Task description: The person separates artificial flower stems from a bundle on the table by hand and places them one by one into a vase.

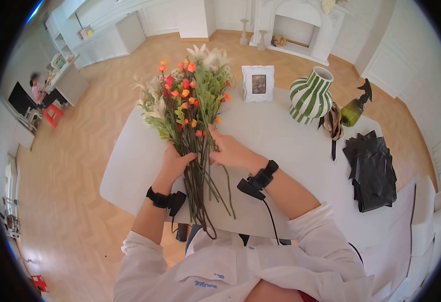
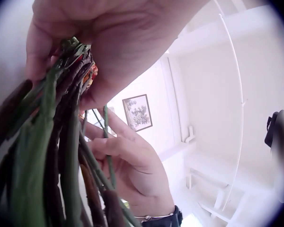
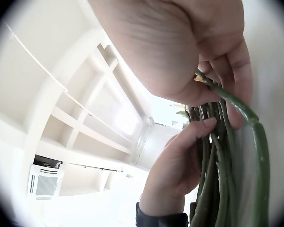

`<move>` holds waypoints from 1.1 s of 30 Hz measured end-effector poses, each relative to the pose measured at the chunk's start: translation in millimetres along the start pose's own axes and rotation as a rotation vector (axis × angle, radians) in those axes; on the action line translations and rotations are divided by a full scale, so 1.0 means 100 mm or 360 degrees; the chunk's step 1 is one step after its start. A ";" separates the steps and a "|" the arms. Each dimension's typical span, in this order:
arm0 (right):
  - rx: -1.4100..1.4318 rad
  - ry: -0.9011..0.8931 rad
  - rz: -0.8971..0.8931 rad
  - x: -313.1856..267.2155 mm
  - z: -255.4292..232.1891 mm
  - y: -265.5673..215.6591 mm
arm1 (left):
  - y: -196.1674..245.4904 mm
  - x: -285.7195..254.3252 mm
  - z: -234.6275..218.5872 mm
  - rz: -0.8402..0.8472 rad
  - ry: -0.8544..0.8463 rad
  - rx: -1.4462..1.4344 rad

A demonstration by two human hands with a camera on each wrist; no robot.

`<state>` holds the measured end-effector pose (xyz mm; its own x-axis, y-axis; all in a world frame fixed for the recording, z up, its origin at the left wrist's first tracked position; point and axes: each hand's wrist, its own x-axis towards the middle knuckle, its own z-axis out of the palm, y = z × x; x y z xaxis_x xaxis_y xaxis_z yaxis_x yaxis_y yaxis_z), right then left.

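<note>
Bunch of flowers held at the near left part of the table, red, orange and white heads pointing far, stems running near toward your body and the table's near edge. Whether it rests on the table or hangs just above, you can't tell from these views.

Your left hand: curled round the main bundle, thumb laid across the stems. Your right hand: at the right flank of the bunch, fingers narrowed on a green stem that stands off from the rest; how tight the pinch is, hard to say.

Step in hand, by judgement: gathering and arranging the bunch, left as the anchor, right placing or adjusting a single stem.

Next move seems to call for a steady left grip while you bring that stray stem in line with the others. Stem ends look uneven and splay right; watch for one slipping or the heads catching.

To the far right, well apart from your hands: striped vase, spray bottle. Nearer on that side, black sheets. None in hand.
</note>
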<state>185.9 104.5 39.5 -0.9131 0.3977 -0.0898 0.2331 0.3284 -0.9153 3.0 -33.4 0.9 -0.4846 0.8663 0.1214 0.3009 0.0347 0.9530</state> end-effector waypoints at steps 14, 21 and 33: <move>0.0386 0.0242 0.0163 -0.35 -0.37 -0.21 | 1.09 -0.15 -0.34 0.0286 0.0350 0.1467; 0.0950 0.0375 0.0056 -0.44 -0.48 -0.50 | 0.83 0.27 0.06 0.0775 -0.0523 0.1026; 0.0988 0.0179 -0.0050 -0.63 -0.39 -0.85 | 0.65 0.38 0.50 0.0690 -0.0726 0.1753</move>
<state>236.2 85.1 138.6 -0.8676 0.4949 -0.0482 -0.0617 -0.2035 -0.9771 45.6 27.0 53.9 0.0845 0.9952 0.0495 0.9912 -0.0891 0.0977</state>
